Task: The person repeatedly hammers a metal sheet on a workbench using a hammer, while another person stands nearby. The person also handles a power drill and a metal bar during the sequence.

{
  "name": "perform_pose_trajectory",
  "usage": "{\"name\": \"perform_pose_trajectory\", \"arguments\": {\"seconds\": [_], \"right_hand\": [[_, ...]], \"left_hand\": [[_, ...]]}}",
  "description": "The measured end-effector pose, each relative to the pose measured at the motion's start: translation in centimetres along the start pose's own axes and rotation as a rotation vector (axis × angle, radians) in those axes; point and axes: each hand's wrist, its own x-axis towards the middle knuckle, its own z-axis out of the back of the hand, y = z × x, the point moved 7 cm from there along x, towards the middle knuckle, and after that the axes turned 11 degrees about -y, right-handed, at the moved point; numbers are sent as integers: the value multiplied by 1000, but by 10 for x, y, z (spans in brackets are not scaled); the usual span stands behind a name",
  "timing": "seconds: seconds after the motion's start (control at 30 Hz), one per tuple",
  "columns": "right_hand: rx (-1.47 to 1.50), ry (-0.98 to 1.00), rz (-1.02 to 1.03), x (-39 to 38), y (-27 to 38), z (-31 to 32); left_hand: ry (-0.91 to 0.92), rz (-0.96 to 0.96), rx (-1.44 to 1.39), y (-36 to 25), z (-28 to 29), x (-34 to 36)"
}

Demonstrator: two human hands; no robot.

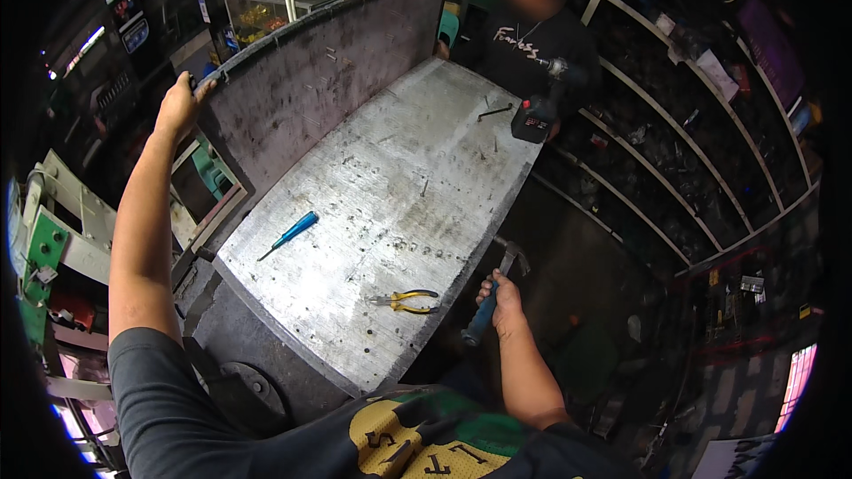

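My left hand (180,108) is closed on the near upper corner of an upright metal panel (302,79), which stands along the left side of the metal tabletop (355,204). Beyond the right edge of the tabletop, my right hand (505,299) grips a claw hammer (482,317) by its blue handle, head upward. Pliers (412,301) with yellow and black handles lie near that edge, jaws pointing left. Farther left rests a blue-handled screwdriver (296,229), its tip toward me.
Across the table a person in a dark top (524,44) stands beside a cordless drill (536,115), its battery at the far right corner. A dark rod (495,111) lies close by. Cluttered shelves (657,115) fill the right. A green and white metal frame (49,253) stands left.
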Motion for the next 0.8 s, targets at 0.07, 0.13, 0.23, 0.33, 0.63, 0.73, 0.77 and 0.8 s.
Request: {"name": "perform_pose_trajectory", "arguments": {"seconds": [0.07, 0.13, 0.23, 0.33, 0.63, 0.73, 0.77, 0.8], "right_hand": [[-10, -32, 70, -11, -1, -1], [-61, -76, 175, -23, -1, -3], [-245, -106, 387, -41, 2, -9], [-565, -29, 602, -56, 12, -30], [-1378, -106, 1163, -46, 54, -132], [-1486, -105, 1138, -21, 53, -160], [-1521, -107, 1131, -14, 51, -167], [-1522, -93, 1130, -9, 49, -172]], "left_hand": [[2, 12, 11, -2, 2, -1], [-31, 2, 20, -6, 7, -2], [-8, 26, 36, -8, 9, -3], [-1, 35, 31, -8, 9, -3], [9, 27, 11, 0, 0, 1], [25, 34, -3, 1, -1, 1], [25, 40, -8, 1, -1, 0], [21, 43, -15, 1, -1, -1]]}}
